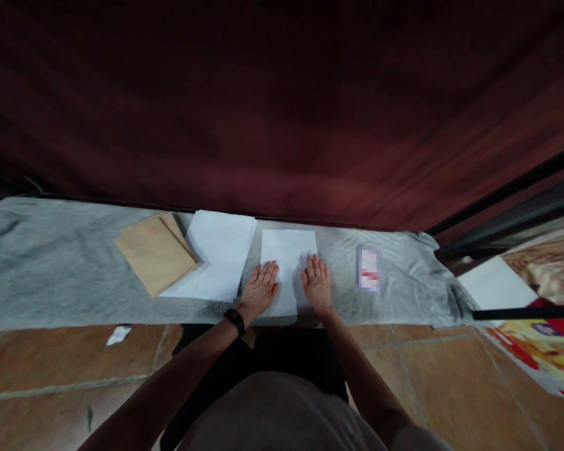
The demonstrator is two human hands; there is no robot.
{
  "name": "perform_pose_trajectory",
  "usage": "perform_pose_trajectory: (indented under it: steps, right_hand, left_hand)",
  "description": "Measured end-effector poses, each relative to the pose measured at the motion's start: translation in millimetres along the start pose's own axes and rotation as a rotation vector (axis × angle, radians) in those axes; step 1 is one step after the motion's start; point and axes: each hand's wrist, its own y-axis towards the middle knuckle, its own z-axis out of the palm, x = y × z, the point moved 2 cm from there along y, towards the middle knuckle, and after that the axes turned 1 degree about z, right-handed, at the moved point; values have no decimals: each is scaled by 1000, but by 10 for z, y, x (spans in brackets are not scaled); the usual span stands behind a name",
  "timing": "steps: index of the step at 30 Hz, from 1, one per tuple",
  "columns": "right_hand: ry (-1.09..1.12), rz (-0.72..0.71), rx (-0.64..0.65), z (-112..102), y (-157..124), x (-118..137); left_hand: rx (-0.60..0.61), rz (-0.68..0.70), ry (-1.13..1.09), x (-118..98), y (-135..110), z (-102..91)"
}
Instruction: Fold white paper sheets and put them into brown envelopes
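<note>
Head camera, looking down: a person presses both hands flat on a single white sheet [289,250] laid on a grey cloth [51,263]. The sheet lies straight ahead of the hands and partly under them, its long axis running away from the body toward a dark red curtain [282,125]. The left hand [261,289] rests on the sheet's near left edge and the right hand [318,283] on its near right edge. Neither is nearer than the other, and both touch the paper. Fingers are extended and slightly spread, palms down; nothing is pinched or gripped. A black wristband [235,321] sits on the left wrist. Just left of the left hand lies a stack of white paper [220,254], with brown envelopes [155,254] overlapping its far left side. To the right of the right hand, apart from it, lies a small card [369,268] — its face blurred. Further right, off the cloth, lies another white sheet [496,285].
</note>
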Motion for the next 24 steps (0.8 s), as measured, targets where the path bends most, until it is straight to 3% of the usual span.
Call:
perform_pose_trajectory:
  steps: [5,11,14,18,24]
  right_hand:
    - [33,-59,37,71,-25,128]
    - [65,43,10,71,82,-59]
    - [198,184,16,55,242,-190]
    - [331,293,24,62,461,-290]
    - [461,364,7,79,631,-370]
  left_hand:
    - [37,-27,-7,-3,-7,1]
    - [16,-142,-61,-38,-48,-63]
    - [-13,-291,-333,-6,19,-122]
    - [-144,-688,-885,153,209,-126]
    - [-280,-945,-1216,317,344,-52]
